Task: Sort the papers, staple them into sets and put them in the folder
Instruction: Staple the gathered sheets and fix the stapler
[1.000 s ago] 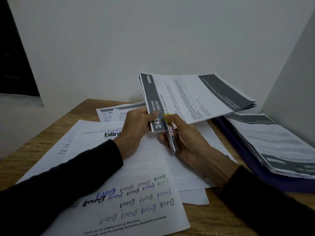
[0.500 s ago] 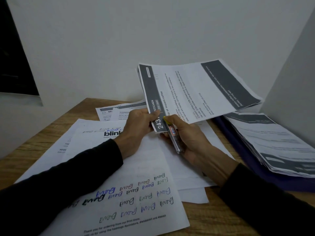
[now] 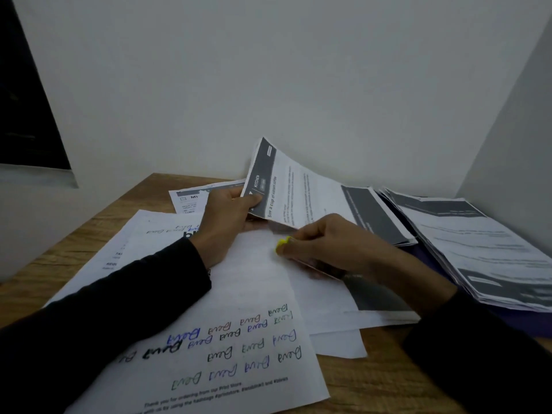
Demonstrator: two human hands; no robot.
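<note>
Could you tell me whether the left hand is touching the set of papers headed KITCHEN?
Touching. The head view shows the left hand pinching the lower corner of the KITCHEN papers, thumb on the dark header strip.

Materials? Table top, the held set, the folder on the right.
Table top: wood or wood-look laminate, matte, grain visible. Held set in the left hand: thin printer paper, matte; it bends under its own weight. Folder: dark blue, probably plastic or card, mostly covered.

Two hands, one stapler, one held paper set, one purple folder, one stack.
</note>
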